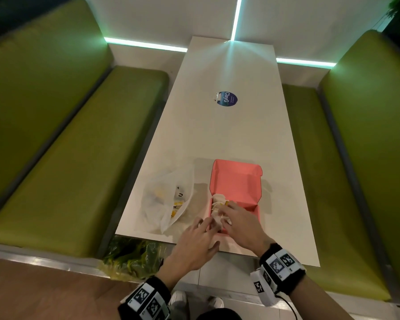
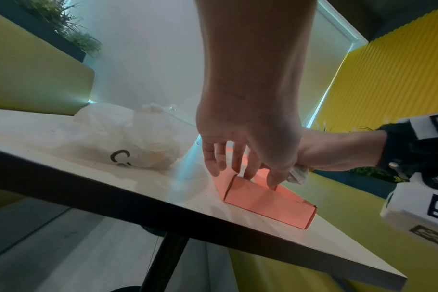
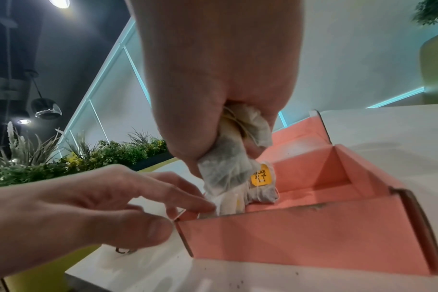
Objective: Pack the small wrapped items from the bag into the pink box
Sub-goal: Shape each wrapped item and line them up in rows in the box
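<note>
right hand (image 3: 220,110): fingers curled tight round a bunch of tea bags (image 3: 230,168), paper crumpled, hanging over the left end of the pink box (image 3: 310,237).
left hand (image 3: 93,205): fingers spread and relaxed, holding nothing; fingertips (image 2: 248,173) at the box's near-left corner, touching the rim as far as the left wrist view shows.
box: lid folded back flat, tray open. Bags already stacked at the left end, one with a yellow tag (image 3: 261,175); right part of the tray bare.
bag (image 1: 169,199): translucent plastic, just left of the box on the table (image 1: 229,135), mouth toward the box, yellow-tagged items visible inside. So task partway, my read.
do it well: lower the bunch before letting go, don't drop from height. Set it beside the stack, toward the bare end. Left hand steadies the wall so the light card doesn't skid.
risk: strings and tags snag on fingers; open slowly, check nothing lifts back out.
next: back to the bag for more.
</note>
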